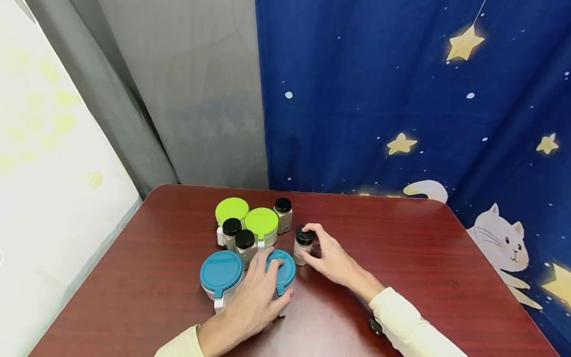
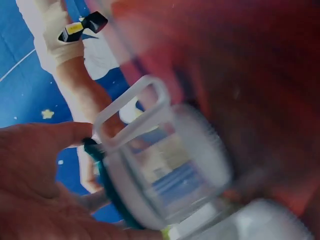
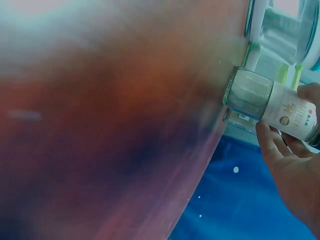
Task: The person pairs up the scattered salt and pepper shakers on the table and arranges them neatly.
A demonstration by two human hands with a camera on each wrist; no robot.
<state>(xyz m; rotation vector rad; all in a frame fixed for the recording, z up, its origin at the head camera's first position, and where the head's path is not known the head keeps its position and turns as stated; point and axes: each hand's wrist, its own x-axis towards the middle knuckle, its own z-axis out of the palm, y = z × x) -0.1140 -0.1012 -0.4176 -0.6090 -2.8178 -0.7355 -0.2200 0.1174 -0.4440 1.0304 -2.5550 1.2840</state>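
Observation:
In the head view my left hand (image 1: 255, 297) lies over a clear jar with a blue lid (image 1: 285, 270). The left wrist view shows thumb and fingers curled about the rim of that lid, beside the jar's pale handle (image 2: 132, 112). My right hand (image 1: 332, 258) grips a small spice bottle (image 1: 303, 246) with a black cap, index finger at the cap and thumb lower on its side. The spice bottle's pale printed label (image 3: 290, 112) faces the right wrist camera. A second blue-lidded jar (image 1: 221, 275) stands left of my left hand.
Behind the blue lids stand two green-lidded jars (image 1: 261, 223) and black-capped bottles (image 1: 245, 241), crowded together. One more black-capped bottle (image 1: 283, 215) is at the back, near the right one. All sit on a reddish-brown table (image 1: 401, 277), with a blue curtain (image 1: 348, 99) behind.

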